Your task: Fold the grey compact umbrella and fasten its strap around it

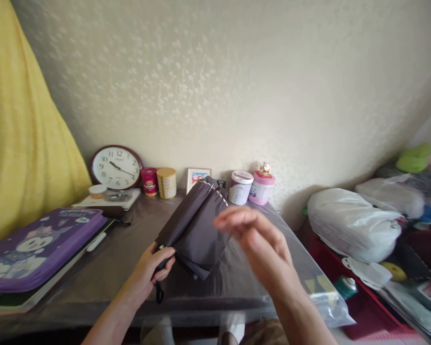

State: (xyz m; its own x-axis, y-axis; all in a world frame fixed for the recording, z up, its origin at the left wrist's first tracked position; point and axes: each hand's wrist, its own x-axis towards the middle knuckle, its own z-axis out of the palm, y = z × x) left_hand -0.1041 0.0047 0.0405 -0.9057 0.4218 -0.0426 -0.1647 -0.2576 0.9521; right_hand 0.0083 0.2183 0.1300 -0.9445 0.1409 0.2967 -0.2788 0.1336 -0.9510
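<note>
A folded dark grey umbrella [195, 225] is raised over the desk [103, 273], its tip pointing toward the wall. My left hand [154, 268] is closed around its handle at the near end, with a short black strap hanging below. My right hand [254, 239] hovers just right of the umbrella's canopy, blurred by motion, fingers stretched out to the left and apart, holding nothing. It may be brushing the fabric; I cannot tell.
A purple cartoon case [39, 249] lies at the left on a book. A round wall clock [116, 167], tins [167, 183], a small picture frame [198, 176] and two tubs [240, 187] line the wall. A yellow curtain [24, 143] hangs left. White bags [352, 220] and clutter fill the right.
</note>
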